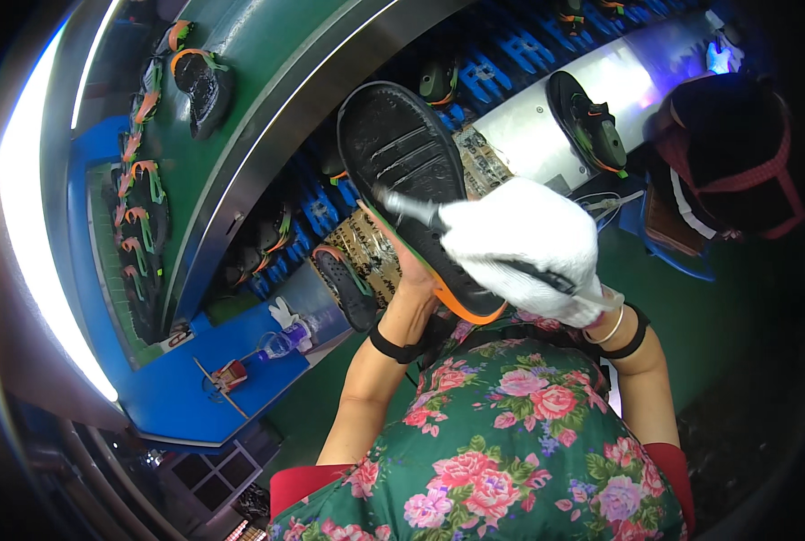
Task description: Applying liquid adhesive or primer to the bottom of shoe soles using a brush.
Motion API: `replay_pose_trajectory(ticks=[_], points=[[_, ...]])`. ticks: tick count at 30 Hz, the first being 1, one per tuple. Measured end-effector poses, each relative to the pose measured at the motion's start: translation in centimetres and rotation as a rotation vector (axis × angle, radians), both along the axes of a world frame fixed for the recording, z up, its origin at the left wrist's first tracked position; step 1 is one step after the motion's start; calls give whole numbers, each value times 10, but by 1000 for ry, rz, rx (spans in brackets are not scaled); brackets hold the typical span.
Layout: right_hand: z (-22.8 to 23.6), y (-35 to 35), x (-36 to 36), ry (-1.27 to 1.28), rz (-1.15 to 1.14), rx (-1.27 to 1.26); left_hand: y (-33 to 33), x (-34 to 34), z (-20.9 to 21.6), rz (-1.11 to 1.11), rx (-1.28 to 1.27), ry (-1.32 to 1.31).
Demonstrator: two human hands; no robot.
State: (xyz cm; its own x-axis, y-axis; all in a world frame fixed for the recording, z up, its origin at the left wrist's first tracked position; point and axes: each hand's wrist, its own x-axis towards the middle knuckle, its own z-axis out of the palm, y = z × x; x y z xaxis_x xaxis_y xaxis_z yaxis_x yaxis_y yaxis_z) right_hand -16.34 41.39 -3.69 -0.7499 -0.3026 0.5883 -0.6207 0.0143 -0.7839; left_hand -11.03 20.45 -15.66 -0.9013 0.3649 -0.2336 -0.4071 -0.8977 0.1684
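My bare left hand (413,273) is closed around the side of a large shoe sole (398,126). The sole is black inside, with an orange and green edge, and is tilted up in front of my chest. My right hand (524,243), in a white glove, is closed around a brush (409,207). The brush's tip lies over the sole's inner face, blurred; whether it touches cannot be told. Just left of my left wrist is another dark sole (344,287) with an orange rim.
A blue table (173,401) at the left bears a clear bottle (283,342), a white glove (283,312) and a small red tool (228,375). Shoe parts (137,216) lie along the green surface. A black shoe (587,122) stands on the metal ledge. Another person (727,135) is at the right.
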Motion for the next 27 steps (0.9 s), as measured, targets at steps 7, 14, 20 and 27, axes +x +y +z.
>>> replay_pose_trajectory(ticks=[7,14,20,27], points=[[-10,-6,19,121,41,79,15,-24,40,-27,-319,134],[-34,-6,35,144,7,138,21,-27,51,5,-263,22],[-15,9,28,-132,75,37,15,-24,43,25,-187,120],[-21,6,37,22,51,70,20,-31,48,78,-234,80]])
